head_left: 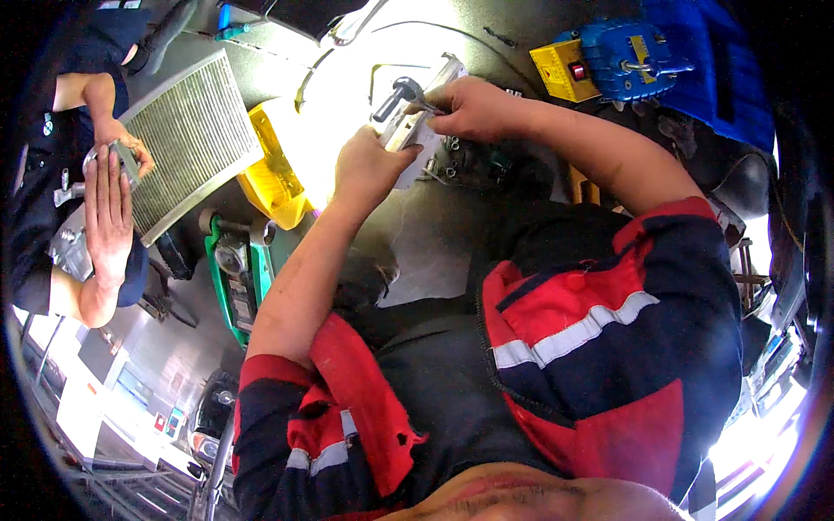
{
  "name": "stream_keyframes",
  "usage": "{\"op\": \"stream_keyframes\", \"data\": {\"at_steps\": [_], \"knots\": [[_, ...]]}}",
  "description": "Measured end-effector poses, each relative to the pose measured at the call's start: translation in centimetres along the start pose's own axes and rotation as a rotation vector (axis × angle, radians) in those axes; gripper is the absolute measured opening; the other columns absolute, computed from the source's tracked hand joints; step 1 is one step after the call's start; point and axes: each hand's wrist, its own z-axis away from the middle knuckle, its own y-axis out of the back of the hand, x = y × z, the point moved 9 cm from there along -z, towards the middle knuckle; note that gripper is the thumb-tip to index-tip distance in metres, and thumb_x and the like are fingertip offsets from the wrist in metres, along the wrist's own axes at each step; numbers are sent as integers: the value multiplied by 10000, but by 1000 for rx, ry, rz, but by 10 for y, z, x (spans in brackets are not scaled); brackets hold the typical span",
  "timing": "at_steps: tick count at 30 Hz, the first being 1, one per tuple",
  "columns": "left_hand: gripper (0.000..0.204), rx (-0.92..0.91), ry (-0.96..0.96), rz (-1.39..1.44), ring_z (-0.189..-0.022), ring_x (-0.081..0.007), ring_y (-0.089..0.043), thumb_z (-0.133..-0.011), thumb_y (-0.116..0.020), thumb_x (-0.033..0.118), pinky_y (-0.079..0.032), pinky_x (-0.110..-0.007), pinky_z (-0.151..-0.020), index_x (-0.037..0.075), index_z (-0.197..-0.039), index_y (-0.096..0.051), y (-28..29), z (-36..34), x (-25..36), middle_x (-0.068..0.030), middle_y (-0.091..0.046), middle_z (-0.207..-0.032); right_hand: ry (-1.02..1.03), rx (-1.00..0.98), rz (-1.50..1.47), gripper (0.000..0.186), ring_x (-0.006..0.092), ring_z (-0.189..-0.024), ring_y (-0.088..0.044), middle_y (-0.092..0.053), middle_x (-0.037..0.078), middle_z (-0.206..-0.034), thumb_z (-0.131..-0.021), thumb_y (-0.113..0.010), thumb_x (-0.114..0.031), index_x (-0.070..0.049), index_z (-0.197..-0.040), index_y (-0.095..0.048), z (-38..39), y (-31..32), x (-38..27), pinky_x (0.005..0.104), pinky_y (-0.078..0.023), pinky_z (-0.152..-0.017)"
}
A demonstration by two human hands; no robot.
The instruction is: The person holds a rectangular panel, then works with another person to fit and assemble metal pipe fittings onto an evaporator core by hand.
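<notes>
My left hand [372, 165] grips the lower left end of a silver metal part [401, 130], thumb along its side, in bright glare. A ratchet with a long socket [386, 101] sits above that part. My right hand [469, 108] is closed on the ratchet's handle, beside the upper end of the metal part. Small loose fittings and dark tools [452, 161] lie just beyond the part.
A co-worker's hands [109, 204] hold a metal piece at left beside a radiator [187, 143]. A yellow plastic container [278, 178] and green floor jack [224, 273] lie near my left arm. A blue-and-yellow machine [630, 65] stands upper right, with cables nearby.
</notes>
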Motion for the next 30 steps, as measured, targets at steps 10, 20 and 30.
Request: {"op": "stream_keyframes", "data": {"at_steps": [10,20,30], "knots": [[483,-80,-68,153,-714,-337,-662,-695,-764,402,-503,-409,-636,-47,-821,-639,10,-2,23,-213,-652,-741,152,-31,201,312,416,-804,-638,-645,241,-813,-833,-597,-287,-27,-1000,-641,3,-13,-30,475,-507,-744],[480,-26,57,199,-641,-259,-654,-666,-789,391,-497,-365,-601,-39,-790,-615,19,-20,9,-159,-643,-685,70,35,130,337,408,-818,-633,-648,230,-848,-872,-566,-344,-44,-1005,-641,-6,-4,-19,479,-496,-736],[579,-52,57,113,-775,-316,-680,-689,-777,410,-512,-394,-693,-98,-922,-628,23,-15,18,-231,-672,-816,125,151,99,356,372,-786,-633,-641,232,-851,-919,-587,-284,-38,-1177,-586,-3,-10,-3,401,-487,-722]]}}
